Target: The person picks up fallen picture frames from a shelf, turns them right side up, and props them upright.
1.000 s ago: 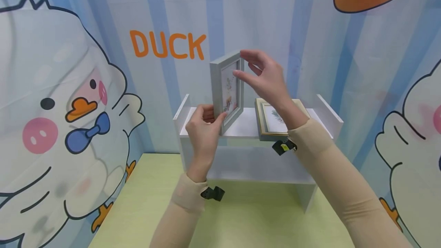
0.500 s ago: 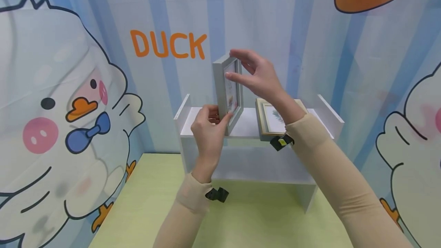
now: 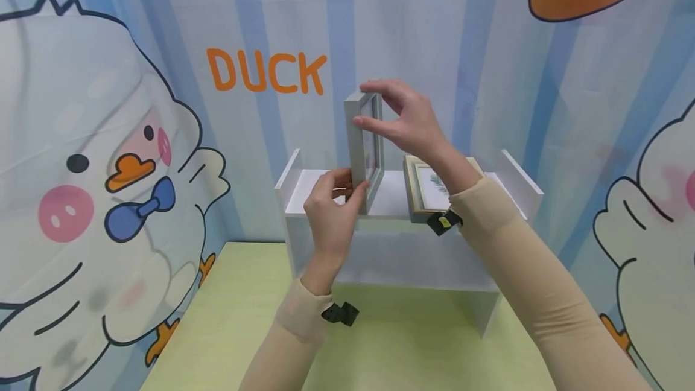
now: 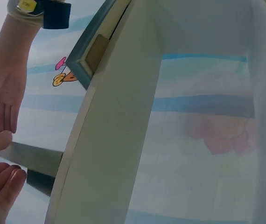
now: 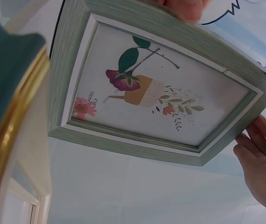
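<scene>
A grey-green picture frame point(image 3: 356, 149) stands upright and nearly edge-on at the front of the white shelf's top board point(image 3: 385, 198). Its lower end seems to meet the board. My left hand point(image 3: 333, 213) pinches the frame's near edge low down, thumb in front and fingers behind. Higher up, my right hand point(image 3: 407, 116) holds the upper corner, fingertips on the top and thumb on the near edge. In the right wrist view, the frame's picture point(image 5: 144, 91) shows flowers behind the pane. To the right lie stacked frames, the upper one cream and gold point(image 3: 415, 183) with a leaf print.
Raised side panels bound the shelf top, left point(image 3: 288, 177) and right point(image 3: 522, 180). A lower board point(image 3: 412, 261) runs beneath. The unit stands on a pale yellow-green table point(image 3: 239, 306). A striped curtain point(image 3: 434, 35) with duck drawings hangs behind.
The held frame has shifted slightly right and turned more edge-on to me. My left hand has gone right with it, while my right hand has moved a little left.
</scene>
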A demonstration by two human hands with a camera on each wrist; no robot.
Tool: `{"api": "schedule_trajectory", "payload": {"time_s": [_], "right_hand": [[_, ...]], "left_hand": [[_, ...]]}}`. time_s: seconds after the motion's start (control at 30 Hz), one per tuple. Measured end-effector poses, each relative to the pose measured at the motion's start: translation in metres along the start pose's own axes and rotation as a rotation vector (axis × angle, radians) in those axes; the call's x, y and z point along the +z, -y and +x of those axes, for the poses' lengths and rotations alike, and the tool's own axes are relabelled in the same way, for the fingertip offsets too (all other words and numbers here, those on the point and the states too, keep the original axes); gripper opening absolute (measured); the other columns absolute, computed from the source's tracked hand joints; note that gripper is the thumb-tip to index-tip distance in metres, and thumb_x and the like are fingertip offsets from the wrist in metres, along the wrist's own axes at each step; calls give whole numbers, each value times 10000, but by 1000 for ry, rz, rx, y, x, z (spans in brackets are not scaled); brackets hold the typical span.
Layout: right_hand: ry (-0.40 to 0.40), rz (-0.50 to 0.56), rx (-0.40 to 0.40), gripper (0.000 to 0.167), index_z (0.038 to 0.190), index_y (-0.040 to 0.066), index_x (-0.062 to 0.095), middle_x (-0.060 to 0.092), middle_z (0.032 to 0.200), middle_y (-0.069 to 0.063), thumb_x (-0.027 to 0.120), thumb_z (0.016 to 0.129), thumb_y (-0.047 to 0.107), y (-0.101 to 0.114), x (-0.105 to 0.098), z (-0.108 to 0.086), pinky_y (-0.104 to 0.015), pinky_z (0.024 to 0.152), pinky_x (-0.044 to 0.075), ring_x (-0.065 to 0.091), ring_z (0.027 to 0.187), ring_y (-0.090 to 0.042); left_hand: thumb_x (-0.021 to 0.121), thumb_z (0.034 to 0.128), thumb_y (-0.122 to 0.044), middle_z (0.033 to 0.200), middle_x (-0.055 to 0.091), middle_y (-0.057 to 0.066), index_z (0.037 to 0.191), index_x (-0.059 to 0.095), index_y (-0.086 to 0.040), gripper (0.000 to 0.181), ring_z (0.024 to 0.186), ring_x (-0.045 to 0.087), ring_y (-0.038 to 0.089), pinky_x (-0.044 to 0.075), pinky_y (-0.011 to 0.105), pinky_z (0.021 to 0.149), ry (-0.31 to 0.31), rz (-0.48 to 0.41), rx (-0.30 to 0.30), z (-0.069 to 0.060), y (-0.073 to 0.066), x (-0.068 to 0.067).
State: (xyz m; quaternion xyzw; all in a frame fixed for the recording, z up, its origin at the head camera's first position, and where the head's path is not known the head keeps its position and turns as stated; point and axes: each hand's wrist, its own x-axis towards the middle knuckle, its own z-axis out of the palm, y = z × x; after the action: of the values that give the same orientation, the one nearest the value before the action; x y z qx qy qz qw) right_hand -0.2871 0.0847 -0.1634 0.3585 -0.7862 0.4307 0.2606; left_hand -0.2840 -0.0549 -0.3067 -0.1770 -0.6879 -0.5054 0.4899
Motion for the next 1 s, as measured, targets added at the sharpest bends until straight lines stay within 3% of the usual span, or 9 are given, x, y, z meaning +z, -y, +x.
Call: {"api": "schedule_trajectory", "payload": {"time_s": [0.17, 0.57, 1.0], "right_hand": [[-3, -6, -20, 480, 1263, -37, 556, 540, 1317, -170, 720, 823, 66, 1, -2, 0, -281, 1112, 349, 455, 1304, -236], [4, 24, -34, 446, 1241, -61, 560, 539, 1304, -195, 704, 834, 51, -5, -4, 1, -338, 1115, 355, 460, 1297, -265], [50, 29, -51, 439, 1225, -59, 580, 561, 1286, -188, 715, 826, 62, -5, -3, 7, -297, 1104, 368, 484, 1272, -255]], "left_hand": [[753, 812, -196, 907, 698, 82, 980, 682, -11, 259, 808, 674, 176, 580, 305, 706, -44, -47, -39, 1, 5, -10], [721, 774, -23, 870, 688, 150, 959, 692, 16, 192, 785, 681, 258, 586, 335, 735, 102, 28, -110, -3, 15, -11], [676, 794, -16, 810, 712, 91, 866, 704, -19, 77, 693, 683, 170, 579, 256, 632, 104, 56, -127, -1, 24, -15]]}}
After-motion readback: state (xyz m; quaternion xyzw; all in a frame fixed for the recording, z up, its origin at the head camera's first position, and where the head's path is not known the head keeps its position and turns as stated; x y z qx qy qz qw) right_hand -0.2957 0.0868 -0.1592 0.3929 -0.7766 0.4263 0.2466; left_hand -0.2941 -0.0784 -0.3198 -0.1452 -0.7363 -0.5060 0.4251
